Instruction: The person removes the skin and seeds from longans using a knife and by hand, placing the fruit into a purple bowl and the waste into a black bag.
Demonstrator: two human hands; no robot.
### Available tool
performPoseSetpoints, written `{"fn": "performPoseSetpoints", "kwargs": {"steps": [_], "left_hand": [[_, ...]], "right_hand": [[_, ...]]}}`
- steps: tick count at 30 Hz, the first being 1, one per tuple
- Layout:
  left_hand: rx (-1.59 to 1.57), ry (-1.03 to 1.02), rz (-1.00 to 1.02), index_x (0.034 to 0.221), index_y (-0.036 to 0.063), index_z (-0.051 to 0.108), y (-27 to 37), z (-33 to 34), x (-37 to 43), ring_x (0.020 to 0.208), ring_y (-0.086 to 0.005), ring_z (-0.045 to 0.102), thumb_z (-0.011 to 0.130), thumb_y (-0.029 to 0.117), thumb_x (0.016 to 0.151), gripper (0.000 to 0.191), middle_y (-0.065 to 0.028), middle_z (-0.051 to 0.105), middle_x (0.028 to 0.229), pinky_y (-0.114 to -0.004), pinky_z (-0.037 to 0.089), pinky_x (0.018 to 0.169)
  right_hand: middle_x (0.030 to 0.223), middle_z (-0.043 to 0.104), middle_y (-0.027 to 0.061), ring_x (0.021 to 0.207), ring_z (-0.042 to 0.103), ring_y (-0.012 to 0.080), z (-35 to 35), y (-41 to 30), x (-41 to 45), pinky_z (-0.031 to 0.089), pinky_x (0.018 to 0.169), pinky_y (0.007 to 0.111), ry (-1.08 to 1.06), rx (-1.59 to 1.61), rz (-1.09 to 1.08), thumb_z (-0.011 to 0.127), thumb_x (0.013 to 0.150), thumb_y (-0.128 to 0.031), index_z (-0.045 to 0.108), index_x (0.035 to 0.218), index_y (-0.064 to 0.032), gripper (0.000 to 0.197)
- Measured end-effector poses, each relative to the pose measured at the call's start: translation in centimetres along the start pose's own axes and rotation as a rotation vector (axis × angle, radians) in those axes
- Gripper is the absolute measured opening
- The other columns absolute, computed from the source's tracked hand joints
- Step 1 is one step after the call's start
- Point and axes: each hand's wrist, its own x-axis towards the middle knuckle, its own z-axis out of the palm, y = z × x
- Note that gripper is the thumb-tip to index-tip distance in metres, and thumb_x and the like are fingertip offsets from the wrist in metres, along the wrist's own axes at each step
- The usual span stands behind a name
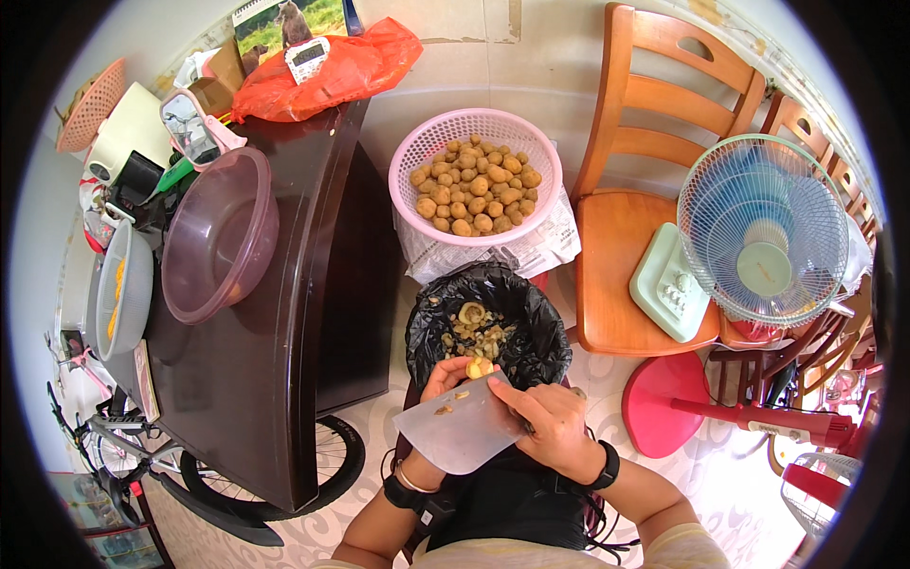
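Note:
My right hand [551, 423] grips a wide-bladed kitchen cleaver [462, 427], its forefinger laid along the blade, which has small bits of peel stuck on it. Behind the blade, my left hand [444, 377] holds a small, partly peeled potato [479, 367] against the cleaver's far edge; most of this hand is hidden. Both hands are over the near side of a bin lined with a black plastic bag [544, 327]. Peel scraps [473, 331] lie inside it. Beyond the bin, a pink plastic colander [404, 195] holds many small unpeeled potatoes [478, 186] and rests on newspaper [561, 242].
At left stands a dark table [284, 284] with a purple plastic basin [220, 242], a grey basket [128, 313] and a red plastic bag [341, 78]. A bicycle wheel [348, 444] shows beneath it. At right are a wooden chair [604, 277] and a fan [764, 235].

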Motion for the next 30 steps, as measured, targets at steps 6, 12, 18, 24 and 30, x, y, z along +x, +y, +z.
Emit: {"fn": "performPoseSetpoints", "kwargs": {"steps": [6,12,18,24,30], "left_hand": [[0.018,-0.055,0.019,0.125,0.0046,0.044,-0.2,-0.2,-0.1,0.106,-0.0184,0.06,0.061,0.017,0.092,0.039,-0.0114,0.057,0.117,-0.031,0.051,0.094],[0.026,-0.07,0.022,0.126,0.0043,0.043,0.0,0.2,-0.5,0.104,-0.0169,0.059,0.063,0.019,0.091,0.042,-0.0103,0.056,0.117,-0.029,0.051,0.092],[0.084,-0.058,0.025,0.125,0.0039,0.043,-0.1,0.1,-0.7,0.105,-0.0164,0.059,0.066,0.018,0.09,0.044,-0.0104,0.056,0.116,-0.029,0.051,0.092],[0.121,-0.056,0.058,0.122,0.0038,0.044,-0.1,0.4,-0.9,0.105,-0.0165,0.059,0.068,0.02,0.089,0.045,-0.0109,0.057,0.116,-0.029,0.051,0.092],[0.099,-0.081,0.082,0.119,0.004,0.045,-0.5,-0.2,-1.0,0.102,-0.0154,0.06,0.067,0.023,0.09,0.041,-0.0098,0.058,0.113,-0.028,0.053,0.088]], "right_hand": [[0.062,0.056,0.0027,0.052,0.055,0.0202,-0.3,-0.1,0.4,0.042,0.049,0.032,-0.004,-0.028,-0.006,0.071,0.057,0.003,0.068,0.115,-0.0058,0.059],[0.063,0.056,0.0025,0.052,0.054,0.02,-0.4,-0.5,0.4,0.041,0.049,0.033,-0.028,-0.057,-0.044,0.072,0.057,0.0,0.067,0.116,-0.0058,0.059],[0.064,0.056,0.0025,0.053,0.053,0.0197,-0.4,-0.5,0.2,0.041,0.05,0.033,-0.029,-0.069,-0.055,0.072,0.057,0.0,0.067,0.116,-0.0053,0.06],[0.063,0.053,0.002,0.053,0.051,0.0198,-0.4,-0.4,0.3,0.039,0.049,0.033,-0.006,-0.08,-0.067,0.072,0.057,0.0,0.067,0.117,-0.005,0.061],[0.063,0.049,0.002,0.054,0.05,0.0197,-0.2,0.3,-0.1,0.039,0.051,0.033,-0.015,-0.105,-0.068,0.071,0.053,-0.003,0.064,0.122,-0.006,0.069]]}}
